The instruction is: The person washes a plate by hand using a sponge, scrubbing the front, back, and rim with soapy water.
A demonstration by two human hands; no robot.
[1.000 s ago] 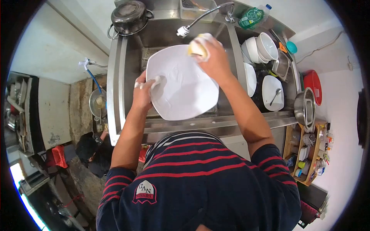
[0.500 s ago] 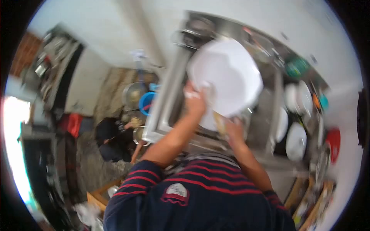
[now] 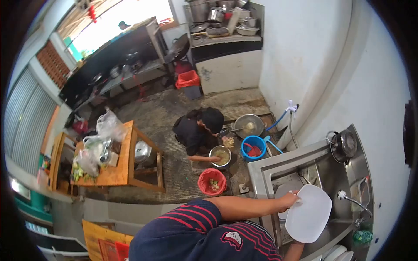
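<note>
From here I'm seeing the left hand [image 3: 288, 202] gripping the white plate [image 3: 310, 214] by its ten-o'clock rim over the sink [image 3: 260, 175], the right hand hiding behind it, its grip impossible to tell, any two-o'clock move needing clearance from the tap [image 3: 342, 194], while a co-worker [image 3: 191, 135] is crouching toward ten.

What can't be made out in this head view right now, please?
- Right hand, and whether it holds anything: head view, hidden behind the white plate.
- White dishes at the bottom: head view, cut off by the picture's edge.
- Contents of the metal bowl by the crouching person: head view, too small to identify.
</note>
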